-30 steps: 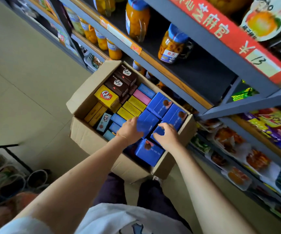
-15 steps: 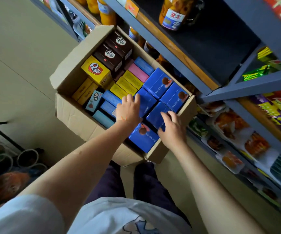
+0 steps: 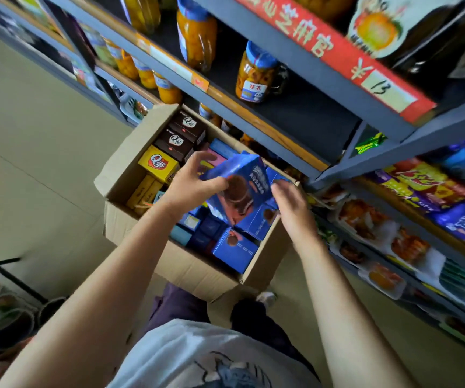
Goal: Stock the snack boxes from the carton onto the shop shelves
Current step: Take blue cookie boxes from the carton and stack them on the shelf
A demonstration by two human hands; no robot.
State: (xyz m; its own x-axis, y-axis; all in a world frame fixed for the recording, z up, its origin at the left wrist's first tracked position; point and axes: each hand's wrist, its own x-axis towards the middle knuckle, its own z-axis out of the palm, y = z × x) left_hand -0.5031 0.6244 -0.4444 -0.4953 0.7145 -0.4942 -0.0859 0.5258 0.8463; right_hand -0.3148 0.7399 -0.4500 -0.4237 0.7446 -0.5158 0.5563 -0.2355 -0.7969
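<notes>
The left hand (image 3: 189, 183) gripped a blue snack box (image 3: 239, 189), tilted above the open carton (image 3: 197, 273) on the floor beside the shelves (image 3: 281, 65). The right hand (image 3: 290, 203), fingers relaxed and holding nothing, touched the box's right edge. More blue boxes (image 3: 236, 250) lay in the carton.

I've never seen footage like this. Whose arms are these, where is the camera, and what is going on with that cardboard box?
No machine here: a person wears a camera on the head, looking down at their own arms. An open cardboard carton stands on the floor beside shop shelves holding fruit jars. Inside are blue, yellow and brown snack boxes. The left hand holds one blue snack box, lifted above the carton. The right hand is at that box's right edge, fingers relaxed; whether it touches is hard to tell.
</notes>
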